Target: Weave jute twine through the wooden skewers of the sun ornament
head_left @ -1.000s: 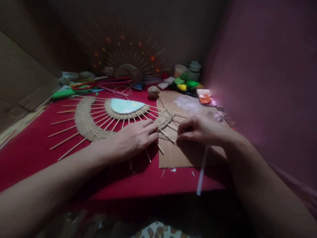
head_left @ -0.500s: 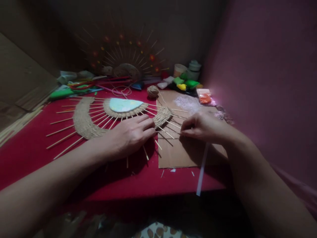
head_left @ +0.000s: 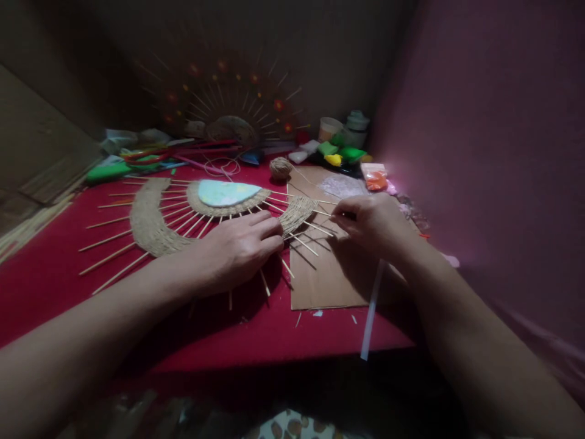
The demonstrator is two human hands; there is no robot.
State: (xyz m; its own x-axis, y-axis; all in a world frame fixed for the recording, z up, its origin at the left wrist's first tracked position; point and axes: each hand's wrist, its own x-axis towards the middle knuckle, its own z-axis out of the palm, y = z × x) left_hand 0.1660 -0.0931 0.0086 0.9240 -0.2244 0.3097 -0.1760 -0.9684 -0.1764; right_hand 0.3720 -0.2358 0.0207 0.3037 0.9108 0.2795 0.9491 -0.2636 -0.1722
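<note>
A half-round piece of sticks and woven twine (head_left: 158, 228) lies on the red cloth, its right end over cardboard. Its sticks spread out like rays, and a pale blue-green half disc (head_left: 228, 192) covers its centre. My left hand (head_left: 244, 250) is closed over the front of the woven band, fingers curled, fingertips hidden. Off the right stick ends, my right hand (head_left: 370, 219) is closed in a pinch. A thin strand of twine seems to run from the band towards it; the pinched end is hard to see.
The cardboard (head_left: 329, 286) lies under the right side, with a twine ball (head_left: 280, 167) behind. A white strip (head_left: 372, 311) hangs past the table's front edge. Scissors (head_left: 146, 157), coloured clay packets (head_left: 351, 154) and a cup (head_left: 329, 128) line the back, before a flowered stick piece (head_left: 233, 129).
My right hand has risen and moved slightly away from me, beside the upper stick ends. My left hand stays on the woven band. The view has shifted slightly.
</note>
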